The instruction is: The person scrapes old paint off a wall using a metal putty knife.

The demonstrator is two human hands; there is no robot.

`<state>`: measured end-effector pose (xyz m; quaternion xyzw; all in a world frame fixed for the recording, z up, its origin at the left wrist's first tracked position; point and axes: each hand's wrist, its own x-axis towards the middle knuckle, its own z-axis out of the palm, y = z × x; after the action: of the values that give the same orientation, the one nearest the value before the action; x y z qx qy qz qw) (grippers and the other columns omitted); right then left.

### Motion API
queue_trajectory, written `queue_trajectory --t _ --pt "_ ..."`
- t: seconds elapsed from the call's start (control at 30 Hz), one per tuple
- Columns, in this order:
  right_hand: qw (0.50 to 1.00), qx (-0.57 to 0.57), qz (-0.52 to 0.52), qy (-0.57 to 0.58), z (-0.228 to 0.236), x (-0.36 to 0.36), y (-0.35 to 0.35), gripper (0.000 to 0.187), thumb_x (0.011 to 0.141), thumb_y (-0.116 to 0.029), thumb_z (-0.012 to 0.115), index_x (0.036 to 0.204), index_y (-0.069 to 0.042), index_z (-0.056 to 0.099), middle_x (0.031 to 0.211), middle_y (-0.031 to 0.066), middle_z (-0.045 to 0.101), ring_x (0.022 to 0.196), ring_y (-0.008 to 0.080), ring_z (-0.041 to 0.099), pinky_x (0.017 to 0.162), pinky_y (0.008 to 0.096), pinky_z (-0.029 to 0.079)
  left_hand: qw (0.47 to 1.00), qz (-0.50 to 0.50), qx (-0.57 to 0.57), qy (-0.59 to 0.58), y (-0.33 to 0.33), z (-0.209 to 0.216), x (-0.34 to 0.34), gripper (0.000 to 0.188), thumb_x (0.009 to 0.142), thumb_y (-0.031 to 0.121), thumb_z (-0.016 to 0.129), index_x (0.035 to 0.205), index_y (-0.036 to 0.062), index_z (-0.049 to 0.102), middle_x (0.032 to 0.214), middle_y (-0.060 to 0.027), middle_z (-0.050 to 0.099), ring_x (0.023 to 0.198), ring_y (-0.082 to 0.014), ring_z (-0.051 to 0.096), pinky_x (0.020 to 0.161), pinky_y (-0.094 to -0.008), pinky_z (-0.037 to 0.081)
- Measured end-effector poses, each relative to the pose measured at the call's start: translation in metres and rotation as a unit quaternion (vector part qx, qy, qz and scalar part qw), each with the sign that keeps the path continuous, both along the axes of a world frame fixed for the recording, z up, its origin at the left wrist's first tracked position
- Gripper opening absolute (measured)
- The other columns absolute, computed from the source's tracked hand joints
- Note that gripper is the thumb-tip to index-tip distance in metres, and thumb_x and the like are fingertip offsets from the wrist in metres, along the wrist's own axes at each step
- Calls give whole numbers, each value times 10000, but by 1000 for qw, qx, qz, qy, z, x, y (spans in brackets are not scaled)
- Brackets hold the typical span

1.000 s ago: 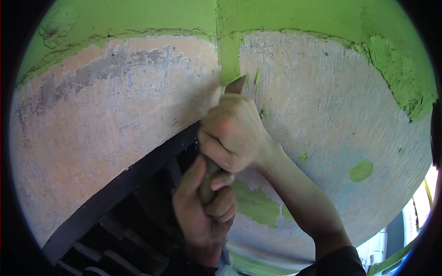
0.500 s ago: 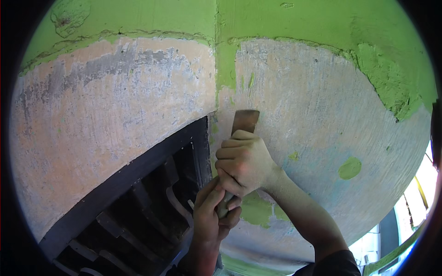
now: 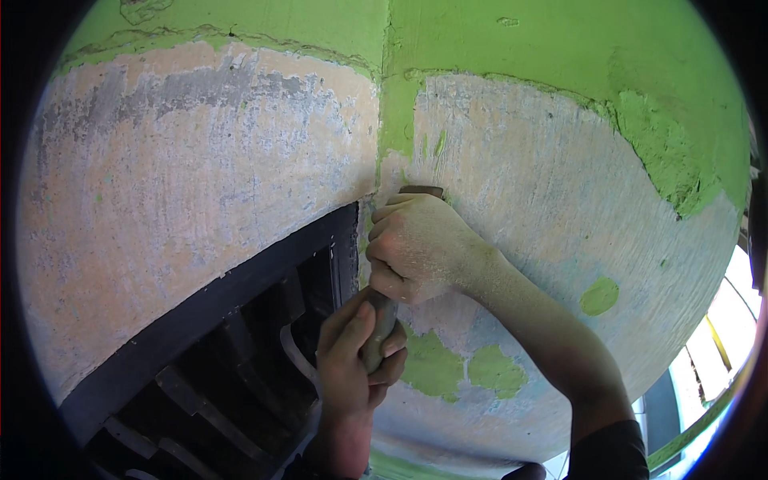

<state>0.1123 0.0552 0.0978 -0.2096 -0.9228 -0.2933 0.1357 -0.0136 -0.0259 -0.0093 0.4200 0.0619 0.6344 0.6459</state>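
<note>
Both my hands grip a scraper point(image 3: 379, 328) held upright against the wall beside the corner. My right hand point(image 3: 422, 248), dusted pale, is closed around its upper part, high up near the blade. Only a thin strip of the brown metal blade shows above the knuckles. Lower down, my left hand point(image 3: 352, 352) wraps the thick greyish handle, thumb lying along it. The wall point(image 3: 512, 176) around the blade is scraped down to pale, streaky plaster. A narrow strip of green paint point(image 3: 396, 120) runs down the corner above the blade.
Dark-framed slatted woodwork point(image 3: 216, 284) fills the lower left, close to my left hand. Green paint point(image 3: 512, 40) with a ragged edge covers the upper wall. Green patches point(image 3: 432, 368) remain below my right forearm. Bright daylight shows at the lower right.
My right hand has slid up toward the blade, so less of the blade and more of the handle shows. My left hand sits slightly further left. The view has shifted a little.
</note>
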Motion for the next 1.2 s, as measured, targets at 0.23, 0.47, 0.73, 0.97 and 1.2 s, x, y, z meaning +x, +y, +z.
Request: queue_trajectory --t 0.23,0.47,0.73,0.97,1.2 --pt "993 98 48 54 14 -3 13 207 573 -274 580 502 -79 564 588 53 553 669 245 548 692 351 463 998 63 14 4 26 -3 5 269 964 265 454 1026 10 511 584 -32 445 334 -33 262 299 -176 202" --pt "992 93 41 70 11 -6 1 205 555 -272 590 505 -74 576 557 59 539 665 243 559 673 347 476 1000 -23 -18 -6 21 7 -5 282 974 292 429 1076 38 496 623 -55 462 341 -20 253 300 -173 186" --pt "994 83 -32 56 31 -4 -11 218 546 -278 596 485 -71 565 541 57 542 651 239 561 675 344 477 985 -154 -23 -71 18 11 -4 288 983 277 428 1091 14 475 665 -62 458 372 -27 238 308 -177 188" --pt "998 47 -24 43 25 2 -14 203 531 -263 593 484 -68 563 531 43 532 647 232 550 666 346 470 977 -199 -33 -65 17 15 -2 290 981 288 439 1106 28 468 669 -56 457 375 -26 242 315 -175 188" --pt "993 93 -45 59 34 -10 -11 211 537 -265 581 479 -64 551 538 46 524 658 227 549 671 360 464 967 -206 -47 -142 13 9 -7 237 979 262 428 1088 53 460 683 -60 465 371 -39 242 314 -177 187"
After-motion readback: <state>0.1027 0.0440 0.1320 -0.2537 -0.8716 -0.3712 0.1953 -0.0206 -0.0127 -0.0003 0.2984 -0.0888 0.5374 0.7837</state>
